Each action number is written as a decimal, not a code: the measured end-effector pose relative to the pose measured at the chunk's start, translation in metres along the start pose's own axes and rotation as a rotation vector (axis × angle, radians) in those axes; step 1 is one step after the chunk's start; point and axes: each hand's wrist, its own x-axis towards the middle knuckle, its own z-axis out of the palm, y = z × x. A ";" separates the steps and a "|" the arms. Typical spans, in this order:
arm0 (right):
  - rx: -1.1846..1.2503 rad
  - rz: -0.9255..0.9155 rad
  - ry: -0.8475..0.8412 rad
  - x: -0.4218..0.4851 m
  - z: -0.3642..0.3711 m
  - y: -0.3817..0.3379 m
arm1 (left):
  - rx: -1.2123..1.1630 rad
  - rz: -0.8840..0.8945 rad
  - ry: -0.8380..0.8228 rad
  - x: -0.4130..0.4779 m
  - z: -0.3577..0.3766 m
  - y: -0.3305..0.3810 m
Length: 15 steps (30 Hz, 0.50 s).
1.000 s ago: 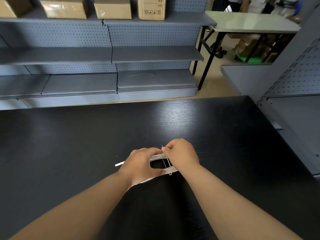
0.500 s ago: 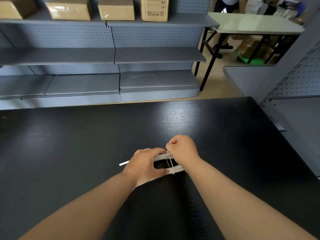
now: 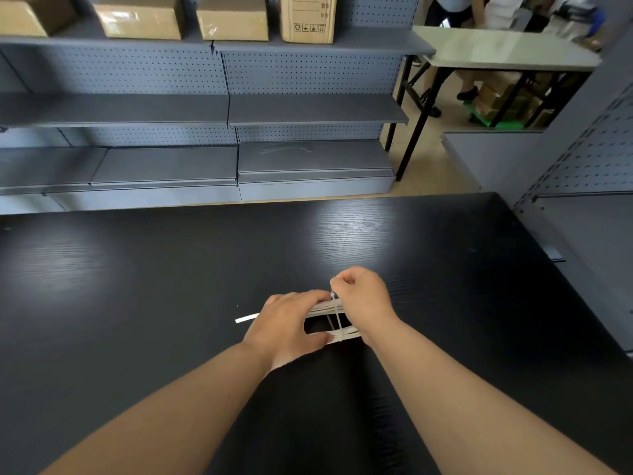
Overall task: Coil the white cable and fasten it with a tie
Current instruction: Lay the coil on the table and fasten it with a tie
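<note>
The white cable [image 3: 325,306] lies coiled in a flat oval on the black table [image 3: 137,269], with one loose end sticking out to the left. My left hand [image 3: 287,327] covers the coil's left half and grips its strands. A thin white tie [image 3: 337,318] runs across both sides of the coil between my hands. My right hand [image 3: 363,299] pinches the tie's upper end just above the coil, fingers curled. The coil's right end is hidden under that hand.
Grey pegboard shelving [image 3: 222,108] stands beyond the table's far edge, with cardboard boxes [image 3: 233,18] on its top shelf. A folding table [image 3: 507,49] with people behind it is at the back right. More grey shelving [image 3: 589,159] flanks the right side.
My right hand has lifted slightly, drawing the tie's end upward; the tie now stands more upright across the coil. My left hand stays on the coil.
</note>
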 end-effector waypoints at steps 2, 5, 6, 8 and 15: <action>-0.001 -0.001 0.004 0.000 0.001 0.002 | 0.005 0.003 0.003 -0.001 -0.001 0.000; 0.039 0.002 0.027 0.000 0.003 0.003 | -0.003 0.014 0.011 -0.002 -0.001 0.001; 0.063 0.001 0.035 0.001 0.002 0.002 | 0.000 0.019 0.014 -0.002 -0.002 0.001; 0.103 0.000 0.045 0.002 0.000 -0.001 | 0.016 0.023 0.015 -0.001 -0.002 0.002; 0.134 0.060 0.038 0.005 -0.004 0.000 | 0.205 0.035 0.045 -0.004 -0.002 0.016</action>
